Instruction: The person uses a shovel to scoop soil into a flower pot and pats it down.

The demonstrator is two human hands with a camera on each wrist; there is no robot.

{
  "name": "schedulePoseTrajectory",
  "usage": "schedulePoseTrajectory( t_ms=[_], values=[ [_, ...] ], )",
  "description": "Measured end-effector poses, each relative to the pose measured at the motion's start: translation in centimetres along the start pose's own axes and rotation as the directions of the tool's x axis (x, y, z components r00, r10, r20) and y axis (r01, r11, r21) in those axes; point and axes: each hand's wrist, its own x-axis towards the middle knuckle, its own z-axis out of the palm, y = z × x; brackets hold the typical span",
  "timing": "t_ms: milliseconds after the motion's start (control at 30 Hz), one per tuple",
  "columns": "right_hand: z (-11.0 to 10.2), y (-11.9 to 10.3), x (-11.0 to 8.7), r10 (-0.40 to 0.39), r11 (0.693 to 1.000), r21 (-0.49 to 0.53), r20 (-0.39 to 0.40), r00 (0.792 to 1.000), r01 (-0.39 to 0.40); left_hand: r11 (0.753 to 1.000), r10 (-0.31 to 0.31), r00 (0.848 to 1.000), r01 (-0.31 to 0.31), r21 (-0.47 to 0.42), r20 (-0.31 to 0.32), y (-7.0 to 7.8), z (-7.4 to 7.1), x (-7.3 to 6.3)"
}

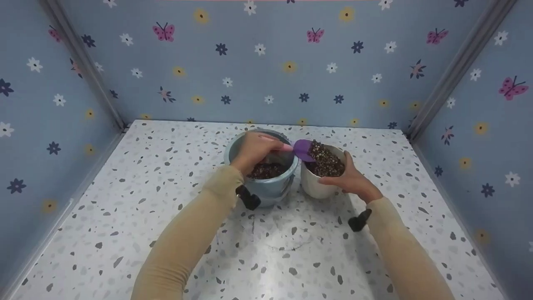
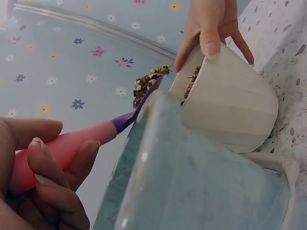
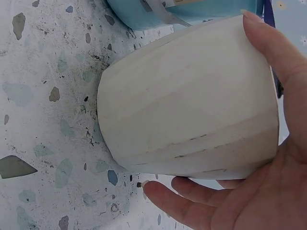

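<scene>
My left hand [image 1: 257, 149] grips the pink handle of a small garden trowel [image 2: 79, 144], held above the mouth of a light blue flowerpot [image 1: 272, 192]. Its purple blade [image 1: 302, 151] reaches over the rim toward a white flowerpot [image 1: 320, 189] and carries a heap of brown, grainy potting soil [image 2: 147, 86]. With thumb and fingers spread round the side near its rim, my right hand [image 1: 353, 178] holds the white pot. More soil fills that pot's mouth, and darker soil [image 1: 266, 171] lies low inside the blue one. In the left wrist view the blue rim covers part of the blade.
Both pots stand close side by side on a speckled white tabletop [image 1: 291, 266]. Blue patterned panels [image 1: 266, 58] enclose the back and both sides. Dark soil crumbs [image 3: 93, 129] are scattered by the white pot's base. A black wrist camera [image 1: 248, 198] sits on the left sleeve.
</scene>
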Motion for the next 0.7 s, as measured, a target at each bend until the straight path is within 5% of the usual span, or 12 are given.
schedulePoseTrajectory(
  t_ms=[200,700],
  values=[
    [-1.3,5.4,5.8,-0.008,1.000,-0.003,0.045,0.999,0.009,0.999,0.035,0.998,-0.033,0.044,-0.050,-0.1,1.0,0.2],
    [-1.4,5.9,6.0,0.007,1.000,-0.021,0.020,1.000,-0.007,0.979,0.130,0.988,-0.114,0.167,-0.087,-0.3,2.7,0.5]
  ],
)
